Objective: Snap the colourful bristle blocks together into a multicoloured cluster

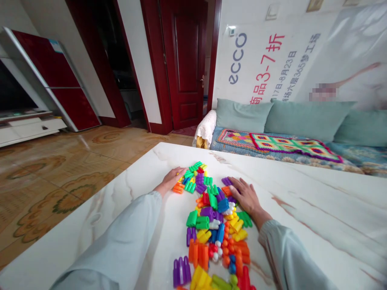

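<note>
Colourful plastic toy blocks [208, 211], many with rounded finger-like prongs, lie in a long loose heap down the middle of the table. At the heap's far left edge my left hand [171, 180] rests with fingers stretched over green and yellow pieces, above an orange block [178, 188]. My right hand [246, 197] lies along the right side, fingers spread, touching an orange block [226, 191] and close to a purple block [226, 181]. Neither hand grips a piece. Some of the left fingertips are hard to make out among the blocks.
The heap lies on a white marble-patterned table [302, 217]. Beyond its far edge is a sofa with pale green cushions [308, 119] and a crocheted cover [296, 147]. A dark red door [189, 64] and a red fridge [48, 72] stand farther back.
</note>
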The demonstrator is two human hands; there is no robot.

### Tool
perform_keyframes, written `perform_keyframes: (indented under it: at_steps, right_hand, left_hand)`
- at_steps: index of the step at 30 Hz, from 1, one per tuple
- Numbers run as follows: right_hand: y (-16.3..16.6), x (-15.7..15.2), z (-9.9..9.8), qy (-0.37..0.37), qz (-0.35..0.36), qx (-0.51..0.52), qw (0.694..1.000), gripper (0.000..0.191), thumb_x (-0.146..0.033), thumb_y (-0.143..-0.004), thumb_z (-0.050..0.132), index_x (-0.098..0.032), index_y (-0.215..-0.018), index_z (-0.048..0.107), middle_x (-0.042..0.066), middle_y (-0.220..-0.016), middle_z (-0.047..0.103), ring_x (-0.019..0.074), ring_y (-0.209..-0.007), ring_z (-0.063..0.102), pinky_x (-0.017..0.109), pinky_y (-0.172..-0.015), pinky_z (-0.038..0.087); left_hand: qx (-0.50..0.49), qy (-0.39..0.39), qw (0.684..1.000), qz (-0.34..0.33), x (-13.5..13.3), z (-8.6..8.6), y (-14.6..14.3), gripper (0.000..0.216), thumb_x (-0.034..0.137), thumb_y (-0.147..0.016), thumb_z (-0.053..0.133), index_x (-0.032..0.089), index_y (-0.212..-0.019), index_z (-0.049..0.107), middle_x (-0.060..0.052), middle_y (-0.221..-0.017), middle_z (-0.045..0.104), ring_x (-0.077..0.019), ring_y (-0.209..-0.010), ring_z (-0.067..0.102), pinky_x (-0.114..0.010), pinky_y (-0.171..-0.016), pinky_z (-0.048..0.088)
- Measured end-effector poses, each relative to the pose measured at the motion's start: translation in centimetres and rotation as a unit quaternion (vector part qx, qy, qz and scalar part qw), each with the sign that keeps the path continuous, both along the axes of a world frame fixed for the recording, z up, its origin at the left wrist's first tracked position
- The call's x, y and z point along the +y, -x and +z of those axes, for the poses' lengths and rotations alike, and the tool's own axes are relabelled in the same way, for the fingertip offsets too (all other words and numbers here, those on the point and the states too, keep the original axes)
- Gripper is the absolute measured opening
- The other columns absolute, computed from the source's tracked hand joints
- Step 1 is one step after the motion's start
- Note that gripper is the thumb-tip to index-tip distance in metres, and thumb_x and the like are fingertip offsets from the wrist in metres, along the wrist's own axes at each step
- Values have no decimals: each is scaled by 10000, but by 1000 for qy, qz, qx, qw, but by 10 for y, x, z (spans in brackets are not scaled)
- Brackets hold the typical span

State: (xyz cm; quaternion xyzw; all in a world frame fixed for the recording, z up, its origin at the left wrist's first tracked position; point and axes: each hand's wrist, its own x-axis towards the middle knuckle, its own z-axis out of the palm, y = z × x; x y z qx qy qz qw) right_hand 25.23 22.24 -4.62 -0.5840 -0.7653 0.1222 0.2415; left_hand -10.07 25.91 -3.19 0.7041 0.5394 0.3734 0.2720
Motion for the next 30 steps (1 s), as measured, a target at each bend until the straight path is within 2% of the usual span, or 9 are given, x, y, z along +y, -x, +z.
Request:
perform_keyframes:
  at_steps: [3,6,14,18,21,23,25,27,30]
  right_hand:
    - [3,0,3,18,58,-5,998,507,-570,-966,349,-383,-1419,479,-17,-1503,454,326,-1437,298,674,-1131,160]
    - [3,-7,4,30,77,32,996,531,-585,-968,315,-333,-1376,545,4,-1496,467,316,-1435,307,644,-1149,157]
    - [6,-58,17,33,66,230,970,641,-666,-942,299,-224,-1142,717,96,-1388,579,297,-1288,511,509,-1129,327]
    - [2,-79,13,27,27,326,945,611,-668,-920,381,-203,-1134,715,106,-1328,625,293,-1227,564,471,-1087,404]
    - [-3,-86,5,28,-10,394,919,609,-656,-927,382,-189,-1162,693,113,-1222,687,287,-1137,623,447,-1022,473]
    - [-6,-86,1,25,-31,419,907,607,-651,-931,377,-187,-1179,680,117,-1216,689,286,-1116,634,434,-988,498]
    - [-8,-85,-1,16,-46,424,904,608,-656,-924,389,-188,-1189,673,121,-1229,681,290,-1117,632,434,-983,501]
    - [-10,-83,-1,12,-47,422,905,606,-658,-921,395,-192,-1193,671,122,-1233,678,291,-1114,633,434,-977,504]
    - [-9,-80,-2,20,-24,412,910,584,-641,-932,388,-198,-1185,672,119,-1218,684,286,-1110,637,416,-947,524]
  left_hand:
    - [-5,-8,999,-54,-1,-2,-26,542,683,-853,468,275,-1082,740,-6,-1227,694,-241,-1256,550,-342,-1141,353]
    - [-9,-11,997,-82,-7,-3,-47,554,684,-854,463,262,-1069,751,-12,-1222,697,-252,-1277,530,-353,-1169,316]
    - [-35,-6,992,-122,-33,7,-71,562,683,-863,464,239,-1041,759,-53,-1224,693,-256,-1216,586,-379,-1109,413]
    - [-39,20,993,-109,-36,16,-76,514,625,-898,447,231,-1003,761,-60,-1064,751,-246,-1073,669,-363,-977,519]
    - [-17,-1,999,-32,-19,21,-78,492,565,-914,447,195,-1070,731,-79,-1132,721,-251,-1128,637,-371,-1032,473]
    - [3,-18,1000,21,0,23,-79,484,518,-866,559,189,-1207,661,-104,-1340,602,-281,-1298,508,-396,-1140,346]
    - [27,-14,997,65,22,22,-81,625,485,-794,672,172,-1324,563,-153,-1496,429,-345,-1417,335,-462,-1181,232]
    - [48,6,995,88,42,18,-87,735,491,-753,721,150,-1367,506,-202,-1556,310,-410,-1458,204,-545,-1167,172]
    - [71,35,994,78,65,11,-101,770,541,-668,780,172,-1308,563,-200,-1564,299,-465,-1461,129,-626,-1143,107]
